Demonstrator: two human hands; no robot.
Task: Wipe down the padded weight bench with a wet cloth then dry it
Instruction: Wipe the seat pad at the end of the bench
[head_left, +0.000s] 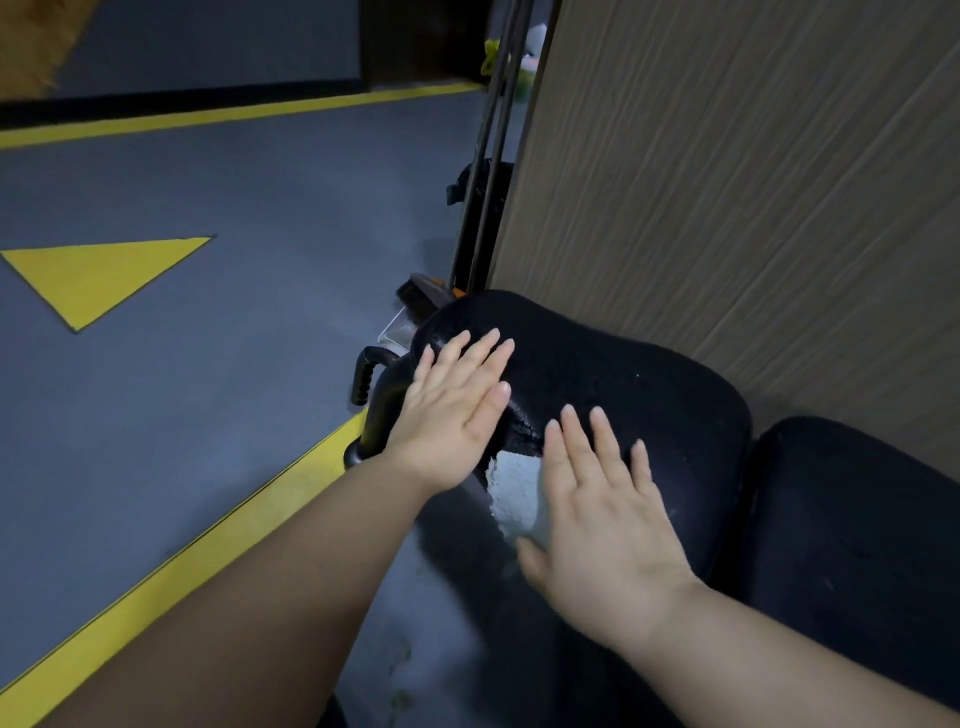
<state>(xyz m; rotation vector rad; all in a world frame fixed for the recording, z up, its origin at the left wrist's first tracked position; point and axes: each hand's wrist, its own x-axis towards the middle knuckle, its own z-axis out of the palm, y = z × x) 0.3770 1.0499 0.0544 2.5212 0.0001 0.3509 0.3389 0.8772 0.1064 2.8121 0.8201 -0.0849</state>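
While your left hand (457, 410) lay flat at bench (649, 395) pad's left edge, fingers straight, spread, gripping nothing, your right hand (602, 519) lay flat beside it, nearer you, fingers straight, partly over white patch (514, 488): cloth or foam, unclear. Wood panel (727, 182) stood beyond right hand.

The person is working bare-armed: the left hand (451, 418) and right hand (605, 525) are showing bare, fingers (609, 444) bearing short, plain nails.
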